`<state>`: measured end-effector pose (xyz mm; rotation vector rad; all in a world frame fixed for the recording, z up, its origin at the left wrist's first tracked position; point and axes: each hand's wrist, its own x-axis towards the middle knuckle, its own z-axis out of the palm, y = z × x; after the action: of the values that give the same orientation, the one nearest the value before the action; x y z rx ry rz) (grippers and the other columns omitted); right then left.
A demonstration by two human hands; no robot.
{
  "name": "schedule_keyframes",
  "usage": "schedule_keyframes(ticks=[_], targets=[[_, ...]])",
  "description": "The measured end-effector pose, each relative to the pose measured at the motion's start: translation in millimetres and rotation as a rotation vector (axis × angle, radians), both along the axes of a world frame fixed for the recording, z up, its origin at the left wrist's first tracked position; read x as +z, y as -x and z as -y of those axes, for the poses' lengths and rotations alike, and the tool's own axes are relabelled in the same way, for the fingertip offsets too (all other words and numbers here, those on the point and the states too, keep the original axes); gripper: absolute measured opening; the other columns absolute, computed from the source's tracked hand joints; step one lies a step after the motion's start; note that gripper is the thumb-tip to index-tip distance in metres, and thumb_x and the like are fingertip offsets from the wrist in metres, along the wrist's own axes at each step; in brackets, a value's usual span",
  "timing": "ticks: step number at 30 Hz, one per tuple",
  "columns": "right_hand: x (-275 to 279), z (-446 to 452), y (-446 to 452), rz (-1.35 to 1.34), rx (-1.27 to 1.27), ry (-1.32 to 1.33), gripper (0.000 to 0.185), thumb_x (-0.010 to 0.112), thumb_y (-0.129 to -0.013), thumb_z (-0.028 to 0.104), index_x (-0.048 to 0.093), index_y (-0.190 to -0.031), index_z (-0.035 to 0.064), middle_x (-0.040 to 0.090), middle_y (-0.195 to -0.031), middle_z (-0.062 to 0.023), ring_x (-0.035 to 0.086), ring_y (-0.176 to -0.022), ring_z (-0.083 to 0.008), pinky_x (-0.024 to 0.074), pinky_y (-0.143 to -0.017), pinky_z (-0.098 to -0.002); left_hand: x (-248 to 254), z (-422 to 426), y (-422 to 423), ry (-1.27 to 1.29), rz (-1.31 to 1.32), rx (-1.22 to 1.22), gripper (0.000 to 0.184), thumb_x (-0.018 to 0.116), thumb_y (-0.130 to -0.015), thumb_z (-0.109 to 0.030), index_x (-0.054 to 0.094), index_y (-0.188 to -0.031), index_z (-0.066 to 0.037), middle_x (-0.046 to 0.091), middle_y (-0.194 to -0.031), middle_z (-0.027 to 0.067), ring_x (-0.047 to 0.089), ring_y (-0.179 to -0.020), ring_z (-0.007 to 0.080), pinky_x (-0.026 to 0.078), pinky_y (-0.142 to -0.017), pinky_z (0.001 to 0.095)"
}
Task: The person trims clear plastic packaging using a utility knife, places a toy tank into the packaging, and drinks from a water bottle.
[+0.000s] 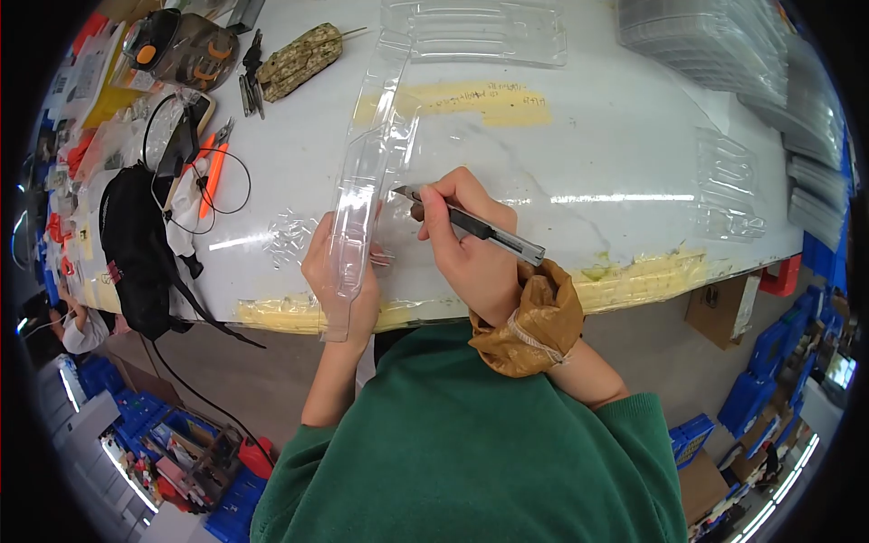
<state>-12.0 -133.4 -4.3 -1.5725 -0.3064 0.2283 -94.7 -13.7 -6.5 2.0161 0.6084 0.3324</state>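
Note:
My right hand (473, 237) is closed around a utility knife (489, 233). Its blade points left, close to the edge of a long clear plastic tray (356, 197). Under the near end of that tray, my left hand (333, 276) wraps round it, and some fingers show through the plastic. The tray slants up and away across the white table (579, 172). A brown cover (534, 326) is bunched about my right wrist. Small clear plastic scraps (297, 237) lie just left of my left hand.
Stacked clear trays (706, 45) stand at the back right, with another tray (729, 185) below. A clear tray (489, 34) lies at the back. Orange-handled pliers (214, 172), a black pouch (136, 244), a multitool (253, 77) and a bark-like piece (300, 61) are at left.

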Motion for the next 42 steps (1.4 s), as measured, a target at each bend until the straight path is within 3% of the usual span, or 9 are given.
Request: schedule_keyframes(ticks=[5, 10, 14, 15, 19, 24, 29, 34, 42], targets=[[-1.3, -1.4, 1.3, -0.04, -0.012, -0.026, 0.007, 0.059, -0.091, 0.002, 0.056, -0.084, 0.0024, 0.061, -0.066, -0.002, 0.054, -0.055, -0.0086, 0.0412, -0.052, -0.0199, 2.6, -2.4, 1.7, -0.063, -0.043, -0.03, 0.034, 0.04, -0.1, -0.02, 0.065, -0.115, -0.002, 0.065, -0.105, 0.0063, 0.055, -0.067, 0.0111, 0.045, -0.064, 0.0226], [-6.6, -2.6, 8.2, 0.103, -0.028, -0.01, 0.01, 0.058, -0.086, -0.003, 0.052, -0.082, 0.0035, 0.049, -0.062, -0.0008, 0.037, -0.052, -0.0113, 0.0334, -0.049, -0.0251, -8.4, -5.0, 6.3, -0.039, 0.002, -0.015, 0.033, 0.042, -0.1, -0.019, 0.064, -0.115, 0.001, 0.066, -0.112, 0.0076, 0.059, -0.07, 0.0131, 0.046, -0.065, 0.0247], [-6.1, -2.9, 5.4, 0.108, -0.027, -0.028, 0.01, 0.058, -0.086, -0.002, 0.052, -0.082, 0.003, 0.05, -0.063, -0.0012, 0.037, -0.052, -0.0113, 0.0331, -0.048, -0.0251, -4.9, -8.7, -1.8, -0.194, 0.21, -0.121, 0.036, 0.055, -0.078, 0.003, 0.067, -0.112, 0.003, 0.064, -0.095, 0.011, 0.056, -0.067, 0.017, 0.043, -0.059, 0.0249], [-5.4, -2.9, 4.4, 0.11, -0.025, -0.031, 0.01, 0.058, -0.086, -0.002, 0.052, -0.082, 0.003, 0.05, -0.063, -0.0012, 0.037, -0.052, -0.0113, 0.0331, -0.048, -0.0251, -1.4, -7.6, -2.0, -0.197, 0.212, -0.12, 0.036, 0.055, -0.078, 0.003, 0.067, -0.112, 0.003, 0.064, -0.095, 0.011, 0.056, -0.067, 0.017, 0.043, -0.059, 0.0249], [-1.5, 0.2, 3.8, 0.089, -0.001, 0.022, 0.007, 0.059, -0.09, 0.001, 0.056, -0.083, 0.0024, 0.06, -0.065, -0.0012, 0.05, -0.054, -0.0078, 0.0386, -0.051, -0.0207, 17.1, 4.7, 5.2, 0.303, 0.281, -0.098, 0.04, 0.049, -0.09, -0.016, 0.062, -0.123, 0.004, 0.067, -0.11, 0.0167, 0.063, -0.075, 0.0188, 0.041, -0.062, 0.024], [-3.6, -2.1, 3.4, 0.033, -0.022, -0.056, 0.01, 0.059, -0.086, -0.002, 0.052, -0.081, 0.0034, 0.052, -0.062, -0.0007, 0.039, -0.051, -0.0112, 0.0338, -0.049, -0.0249, 9.1, 0.8, 12.5, 0.324, 0.173, -0.047, 0.053, 0.034, -0.098, -0.032, 0.056, -0.13, 0.005, 0.065, -0.118, 0.0209, 0.067, -0.077, 0.0202, 0.04, -0.061, 0.0226], [-6.9, -2.5, 1.1, -0.053, -0.011, -0.139, 0.01, 0.059, -0.086, -0.001, 0.052, -0.081, 0.0038, 0.052, -0.061, 0.0, 0.039, -0.05, -0.0111, 0.0343, -0.049, -0.0247, 7.2, 3.1, 10.9, 0.26, 0.065, 0.031, 0.068, 0.027, -0.095, -0.047, 0.057, -0.13, 0.003, 0.067, -0.115, 0.0178, 0.066, -0.075, 0.0198, 0.035, -0.06, 0.0224], [-2.8, -2.4, 2.4, 0.128, -0.01, -0.01, 0.011, 0.059, -0.086, -0.001, 0.052, -0.08, 0.004, 0.051, -0.059, 0.0007, 0.038, -0.05, -0.0109, 0.0341, -0.048, -0.0244, 6.7, 3.8, 11.0, 0.269, 0.138, 0.016, 0.055, 0.029, -0.099, -0.031, 0.06, -0.124, 0.007, 0.067, -0.115, 0.0198, 0.069, -0.074, 0.0214, 0.04, -0.059, 0.0218], [-7.1, -3.1, 2.5, 0.052, -0.018, -0.068, 0.012, 0.059, -0.086, -0.002, 0.051, -0.079, 0.0041, 0.05, -0.058, 0.0003, 0.037, -0.049, -0.0115, 0.0332, -0.048, -0.0245, 2.5, 2.9, 13.1, 0.236, 0.164, 0.001, 0.052, 0.029, -0.099, -0.027, 0.065, -0.112, 0.008, 0.068, -0.114, 0.0168, 0.07, -0.072, 0.0216, 0.042, -0.057, 0.0215]])
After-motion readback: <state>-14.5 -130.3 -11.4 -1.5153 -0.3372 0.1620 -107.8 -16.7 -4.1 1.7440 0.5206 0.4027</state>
